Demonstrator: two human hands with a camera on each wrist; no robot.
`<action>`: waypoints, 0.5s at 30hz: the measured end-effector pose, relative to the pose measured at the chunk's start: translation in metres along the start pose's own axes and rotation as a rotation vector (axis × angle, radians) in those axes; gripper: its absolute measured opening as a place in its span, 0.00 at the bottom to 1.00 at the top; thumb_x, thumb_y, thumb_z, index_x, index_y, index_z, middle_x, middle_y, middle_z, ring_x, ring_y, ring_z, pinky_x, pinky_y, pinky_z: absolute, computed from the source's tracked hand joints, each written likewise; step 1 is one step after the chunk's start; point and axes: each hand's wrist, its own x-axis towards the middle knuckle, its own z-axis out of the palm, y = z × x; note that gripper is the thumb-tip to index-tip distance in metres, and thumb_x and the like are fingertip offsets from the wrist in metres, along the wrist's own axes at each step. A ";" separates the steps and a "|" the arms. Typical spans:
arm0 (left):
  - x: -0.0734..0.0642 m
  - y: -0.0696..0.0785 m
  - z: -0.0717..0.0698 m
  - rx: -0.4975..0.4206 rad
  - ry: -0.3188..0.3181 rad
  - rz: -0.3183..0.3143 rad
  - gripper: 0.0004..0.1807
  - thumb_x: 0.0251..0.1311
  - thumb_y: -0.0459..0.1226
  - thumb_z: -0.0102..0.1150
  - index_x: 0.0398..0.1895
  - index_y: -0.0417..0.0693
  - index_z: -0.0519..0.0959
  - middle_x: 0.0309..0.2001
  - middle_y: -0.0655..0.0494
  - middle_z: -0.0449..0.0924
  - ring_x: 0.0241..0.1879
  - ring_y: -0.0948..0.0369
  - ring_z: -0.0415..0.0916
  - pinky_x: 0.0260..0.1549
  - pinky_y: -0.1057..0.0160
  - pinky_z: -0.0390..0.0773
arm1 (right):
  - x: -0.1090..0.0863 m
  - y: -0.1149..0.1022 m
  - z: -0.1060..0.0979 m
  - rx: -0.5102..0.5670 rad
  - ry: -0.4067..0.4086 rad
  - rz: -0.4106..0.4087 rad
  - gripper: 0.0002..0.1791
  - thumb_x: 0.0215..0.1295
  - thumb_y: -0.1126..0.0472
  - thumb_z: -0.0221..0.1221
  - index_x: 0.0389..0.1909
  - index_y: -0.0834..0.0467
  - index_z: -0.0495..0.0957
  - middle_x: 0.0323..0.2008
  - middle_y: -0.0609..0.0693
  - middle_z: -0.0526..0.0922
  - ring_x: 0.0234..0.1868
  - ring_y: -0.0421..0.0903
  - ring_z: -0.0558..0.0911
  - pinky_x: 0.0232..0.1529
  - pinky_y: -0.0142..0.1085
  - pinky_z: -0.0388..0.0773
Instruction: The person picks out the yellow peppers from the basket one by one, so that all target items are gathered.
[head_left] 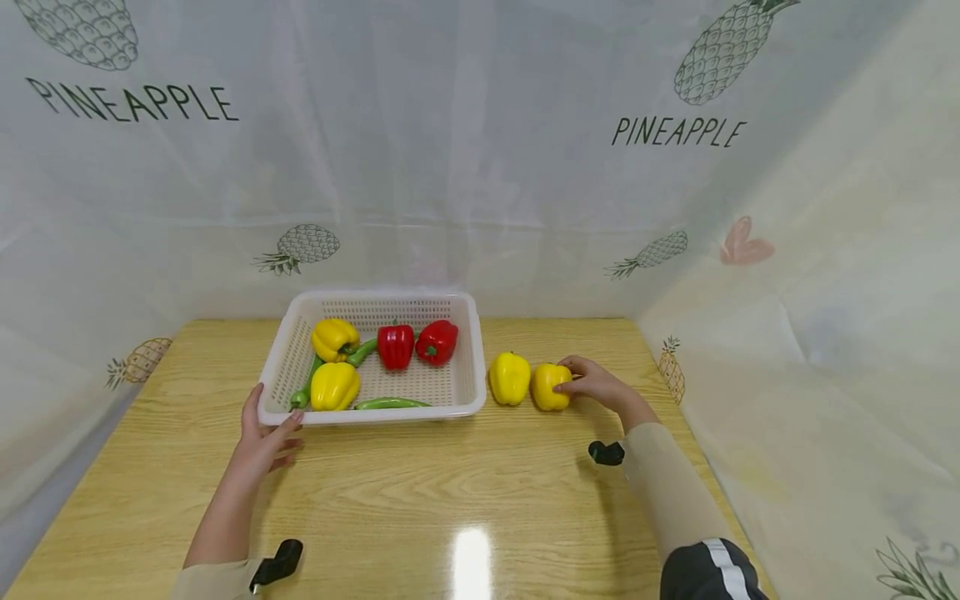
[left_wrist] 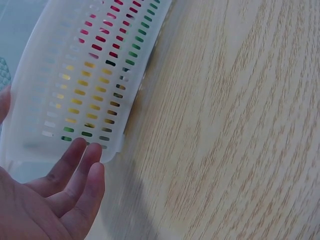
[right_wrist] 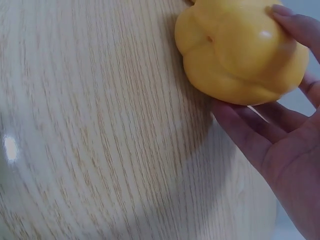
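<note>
My left hand holds the front left corner of a white plastic basket, with a fingertip on its rim. In the left wrist view, several fingers of that hand extend near the slotted wall. On the right, my right hand grips a yellow bell pepper between thumb and fingers; in the right wrist view its lobed underside faces the camera. Whether it touches the table cannot be told. Just left of it, a second yellow bell pepper stands between it and the basket.
Inside the basket lie two yellow bell peppers, two red bell peppers and several long green peppers. The wooden table ends at a pale curtain with pineapple prints behind and at the sides.
</note>
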 end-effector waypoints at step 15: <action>-0.001 0.001 0.001 0.006 -0.003 0.003 0.53 0.69 0.53 0.53 0.73 0.71 0.18 0.62 0.31 0.67 0.39 0.55 0.81 0.36 0.55 0.80 | -0.001 -0.008 -0.003 -0.181 0.010 -0.037 0.34 0.59 0.55 0.68 0.62 0.63 0.67 0.62 0.62 0.68 0.61 0.63 0.69 0.59 0.55 0.68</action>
